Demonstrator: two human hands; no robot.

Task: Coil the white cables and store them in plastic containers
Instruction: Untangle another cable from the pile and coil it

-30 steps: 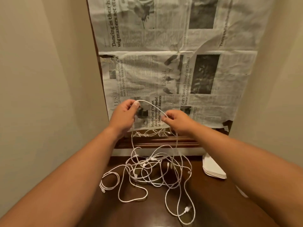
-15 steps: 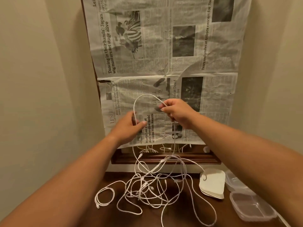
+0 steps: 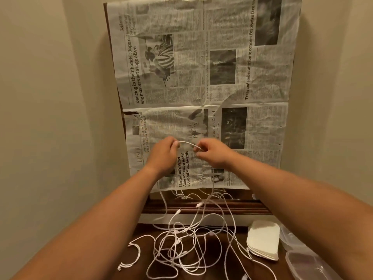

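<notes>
1. Left hand (image 3: pixel 163 152): raised in front of the newspaper (image 3: pixel 201 77). The fingers are curled, and one end of a short span of cable (image 3: pixel 188 144) is pinched at the fingertips.

2. Right hand (image 3: pixel 214 153): held level with the left and near it. The fingers are curled, and the other end of the same span is pinched between thumb and forefinger.

3. Cable: white. A shallow arch is formed between the two hands, well above the table (image 3: pixel 222 267). A strand is seen hanging from under each hand down to the tangle (image 3: pixel 181 245).

4. Tangle: white cables, loose and interlaced, spread over the middle of the table. Several plugs are visible. A small open curl (image 3: pixel 134 253) is laid out at its left side.

5. Containers (image 3: pixel 302 263): clear plastic, placed at the right end of the table, apart from the tangle. Two are made out, one behind the other. Both are partly covered by the right forearm.

6. Stack (image 3: pixel 263 242): flat white pieces, set just left of the containers. They are possibly lids, but this cannot be told. Its near left edge is touched by one strand.

7. Table: dark wood.

8. Newspaper: sheets are draped over a dark wooden frame (image 3: pixel 201 206), whose lower rail is exposed above the table.

9. Walls (image 3: pixel 50 98): beige, at both sides.
</notes>
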